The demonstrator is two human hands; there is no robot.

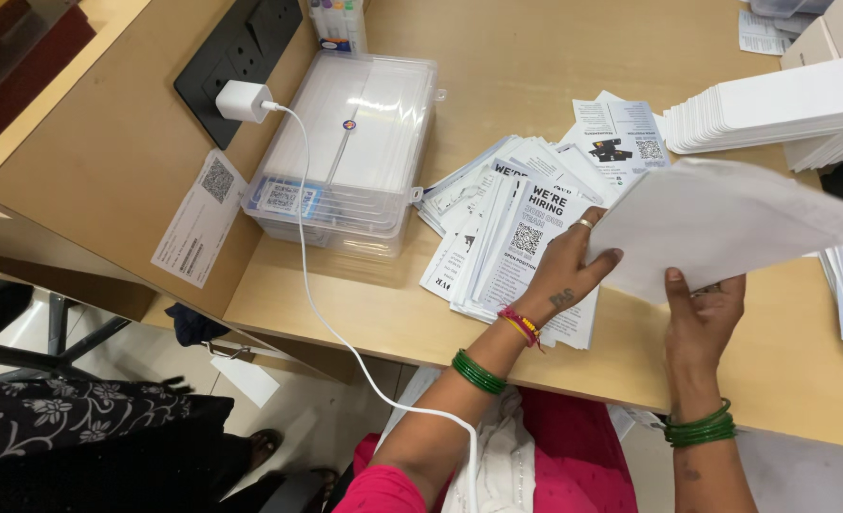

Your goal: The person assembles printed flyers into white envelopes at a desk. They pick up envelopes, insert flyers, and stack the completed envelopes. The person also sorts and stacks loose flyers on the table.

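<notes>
A: white sheet is up off the wooden counter, right of centre, held by both hands

B: grip?

A: left hand pinches its left edge, thumb on top, other fingers behind. right hand clamps the near edge, thumb up the face

B: step?

A: looks like mid-handling of one sheet above the fanned leaflet pile. clear plastic box sits left of the pile, white card stack far right. any set-down needs it squared to the pile
</notes>
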